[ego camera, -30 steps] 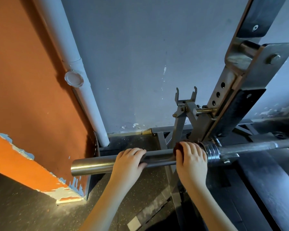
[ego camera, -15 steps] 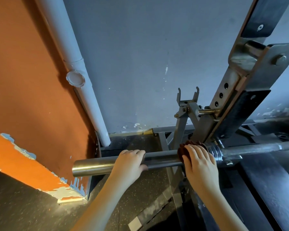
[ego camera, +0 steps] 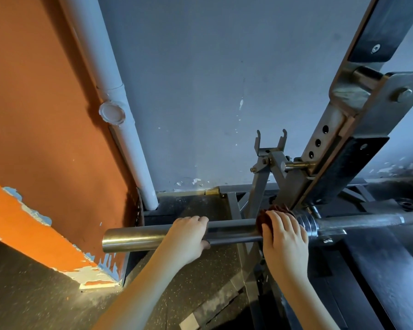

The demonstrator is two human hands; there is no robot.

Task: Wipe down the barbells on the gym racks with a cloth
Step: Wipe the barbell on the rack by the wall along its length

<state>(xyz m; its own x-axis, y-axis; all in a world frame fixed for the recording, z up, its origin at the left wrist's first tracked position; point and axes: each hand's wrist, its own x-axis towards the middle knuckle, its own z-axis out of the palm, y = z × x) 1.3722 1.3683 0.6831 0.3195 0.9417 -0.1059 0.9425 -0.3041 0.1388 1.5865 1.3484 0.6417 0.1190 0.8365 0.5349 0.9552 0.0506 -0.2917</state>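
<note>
A steel barbell (ego camera: 138,236) lies horizontally across the lower middle, its bare sleeve end pointing left and its thinner shaft running off to the right. My left hand (ego camera: 188,236) grips the sleeve from above, fingers curled over it. Further right, my right hand (ego camera: 284,236) holds a dark red cloth (ego camera: 275,209) wrapped around the sleeve, right beside the ribbed collar (ego camera: 308,225). Most of the cloth is hidden under that hand.
The grey rack upright (ego camera: 324,148) with adjustment holes rises diagonally at right, with a forked metal bracket (ego camera: 271,145) beside it. A white pipe (ego camera: 119,120) runs down the corner between the orange wall (ego camera: 45,129) and the grey wall. Speckled rubber floor lies below.
My right hand with the cloth has slid slightly right along the sleeve toward the collar. My left hand keeps its grip in the same place on the sleeve.
</note>
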